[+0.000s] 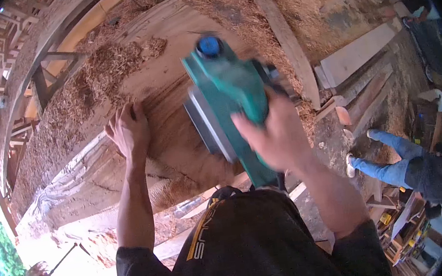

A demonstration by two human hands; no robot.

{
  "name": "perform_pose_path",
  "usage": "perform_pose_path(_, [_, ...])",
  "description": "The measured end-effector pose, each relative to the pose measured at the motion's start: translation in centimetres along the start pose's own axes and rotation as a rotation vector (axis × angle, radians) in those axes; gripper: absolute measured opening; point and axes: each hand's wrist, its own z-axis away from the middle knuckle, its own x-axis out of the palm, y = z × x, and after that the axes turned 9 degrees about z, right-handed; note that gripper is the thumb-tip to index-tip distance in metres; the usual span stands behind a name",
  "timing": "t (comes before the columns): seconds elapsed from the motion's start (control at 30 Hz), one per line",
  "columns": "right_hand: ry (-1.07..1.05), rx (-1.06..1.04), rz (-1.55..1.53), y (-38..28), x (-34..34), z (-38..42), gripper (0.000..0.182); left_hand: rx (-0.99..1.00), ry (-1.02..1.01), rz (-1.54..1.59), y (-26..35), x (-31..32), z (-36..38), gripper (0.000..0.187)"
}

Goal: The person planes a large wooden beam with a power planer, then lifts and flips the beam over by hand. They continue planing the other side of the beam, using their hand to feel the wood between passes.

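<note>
A green power planer point(233, 104) with a blue front knob sits over a large wooden slab point(167, 122), tilted in view and slightly blurred. My right hand point(275, 132) is wrapped round its rear handle. To the left, my left hand point(130, 127) rests on the slab with its fingers spread, near a heap of wood shavings point(109, 69). The planer's underside is hidden, so I cannot tell whether it touches the wood.
A long beam point(283, 38) lies beyond the planer. Boards point(358, 54) are stacked at the right. Another person in blue jeans point(392, 156) stands at the lower right. Shavings cover the ground around the slab.
</note>
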Motion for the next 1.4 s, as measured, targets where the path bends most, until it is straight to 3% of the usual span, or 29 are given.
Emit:
perform_pose_path(0.03, [-0.096,0.082,-0.023,-0.8,-0.1,-2.3,0.044,0.019,0.007,0.006,0.1,-0.1,-0.3,0.042])
perform_pose_path(0.1, [-0.080,0.022,-0.121,-1.5,0.6,-5.5,0.048,0.039,0.016,0.014,0.1,-0.4,0.4,0.042])
perform_pose_path(0.2, [-0.128,0.059,-0.413,-2.2,0.9,-4.0,0.047,0.066,0.082,0.061,-0.1,-0.6,0.4,0.042])
perform_pose_path(0.37, [-0.224,0.118,-0.281,1.4,0.0,9.0,0.032,0.025,0.066,0.160,-1.1,-0.3,0.3,0.036])
perform_pose_path(0.47, [-0.358,0.301,-0.295,2.4,-2.1,16.5,0.040,0.251,0.125,0.282,-4.9,-0.7,0.1,0.035])
perform_pose_path(0.57, [-0.323,0.265,-0.305,2.7,-1.8,16.9,0.041,0.157,0.261,-0.155,-9.4,-2.4,0.2,0.036])
perform_pose_path(0.73, [-0.241,0.072,-0.234,-1.1,1.7,6.6,0.032,0.000,0.171,-0.004,-9.7,-3.7,0.2,0.036])
perform_pose_path(0.87, [-0.195,-0.061,-0.121,-4.1,5.3,-4.5,0.045,-0.031,0.148,0.012,-9.2,-4.3,0.3,0.034])
perform_pose_path(0.93, [-0.282,-0.034,-0.240,-5.3,6.3,-7.0,0.048,-0.038,0.150,0.027,-9.4,-4.8,0.2,0.033])
perform_pose_path(1.13, [-0.367,0.051,-0.312,-2.8,2.8,3.4,0.040,-0.024,0.227,0.111,-10.7,-3.5,-0.2,0.028])
perform_pose_path(1.27, [-0.419,0.202,-0.302,-0.8,-1.5,12.3,0.032,0.081,0.409,0.397,-16.8,-5.7,1.3,0.030])
perform_pose_path(1.4, [-0.451,0.208,-0.113,-0.7,-1.9,14.5,0.032,-0.222,0.498,0.056,-29.0,-10.1,6.6,0.038])
